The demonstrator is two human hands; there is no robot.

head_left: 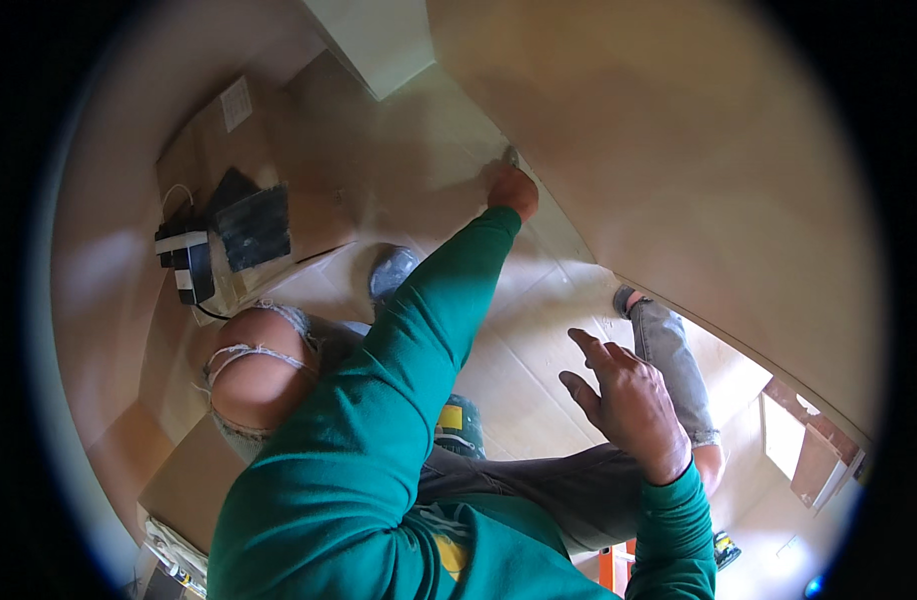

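Beige wall (699,180) rose at right, pale tiled floor (527,350) below. Right hand (631,402) hung over the floor — fingers loosely spread. Left hand (515,192), closed, held a small grey tool (512,156) at the wall's foot — type too small to tell.

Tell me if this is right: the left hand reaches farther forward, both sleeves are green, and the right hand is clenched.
"Clenched" is wrong: the head view shows the right hand open, its fingers extended. The rest stands: the left hand reaches farther forward, and both sleeves are green.
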